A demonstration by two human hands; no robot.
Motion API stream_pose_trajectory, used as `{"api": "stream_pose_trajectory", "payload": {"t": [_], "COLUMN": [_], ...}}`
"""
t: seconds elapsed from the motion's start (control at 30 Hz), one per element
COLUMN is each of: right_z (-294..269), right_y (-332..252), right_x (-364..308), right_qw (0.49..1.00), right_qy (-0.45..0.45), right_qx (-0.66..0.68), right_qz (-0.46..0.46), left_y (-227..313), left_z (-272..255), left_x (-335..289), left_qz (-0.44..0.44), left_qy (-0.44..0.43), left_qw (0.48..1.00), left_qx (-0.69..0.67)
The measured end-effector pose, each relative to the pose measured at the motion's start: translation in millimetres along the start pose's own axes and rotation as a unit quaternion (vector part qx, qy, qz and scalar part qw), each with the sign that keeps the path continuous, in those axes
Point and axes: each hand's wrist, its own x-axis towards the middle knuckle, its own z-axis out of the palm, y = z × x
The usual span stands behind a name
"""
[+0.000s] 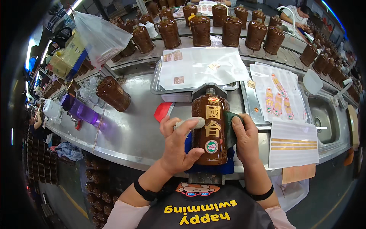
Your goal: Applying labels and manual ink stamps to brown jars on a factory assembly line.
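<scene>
A brown glazed bottle [209, 131] with gold raised characters and a round green-and-white sticker stands in front of me, its neck in a dark metal holder [210, 88]. Blue cloth [225, 166] lies beneath and around its base. At the bottle's left side is my left hand [176, 147], fingers apart, a pale cover [196, 122] on its index fingertip, which touches the bottle near the characters. The thumb points at the lower label. My right hand [248, 139] pinches a dark green cloth [229, 126] against the bottle's right side.
Behind is a metal tray [157, 82] under a white sheet [202, 68] with gold stickers. To the right lie label sheets [263, 82], gold strips [293, 144] and a sink [324, 122]. Leftward are another brown bottle [113, 93] and a purple drinking bottle [82, 110]. Many bottles line the conveyor [177, 42].
</scene>
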Motion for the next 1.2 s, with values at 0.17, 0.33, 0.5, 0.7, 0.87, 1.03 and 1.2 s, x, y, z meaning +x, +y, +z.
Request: {"api": "stream_pose_trajectory", "payload": {"t": [0.17, 0.33, 0.5, 0.7, 0.87, 1.03, 1.2], "right_z": [12, 0, -6, -4, -7, -12, -19], "right_y": [-33, -23, -25, -21, -25, -32, -30], "right_x": [4, 19, 18, 15, 18, 11, 1], "right_qw": [0.998, 0.973, 0.990, 0.992, 0.977, 0.988, 0.987], "right_qy": [0.001, 0.042, 0.042, 0.031, 0.036, 0.034, 0.028], "right_qx": [-0.047, -0.193, -0.111, -0.099, -0.188, -0.128, -0.142], "right_qz": [-0.041, -0.117, -0.072, -0.066, -0.090, -0.079, -0.067], "left_y": [10, -2, -10, -25, -29, -18, -2], "left_z": [-8, -3, -13, -1, 3, -9, -9], "left_x": [18, 17, 45, 72, 86, 69, 48], "left_qz": [0.043, 0.032, 0.114, 0.139, 0.135, 0.176, 0.218], "left_qy": [-0.025, -0.053, -0.119, -0.120, -0.114, -0.163, -0.169], "left_qw": [0.999, 0.998, 0.985, 0.982, 0.984, 0.966, 0.957], "left_qx": [0.024, 0.012, 0.053, 0.043, 0.026, 0.093, 0.088]}}
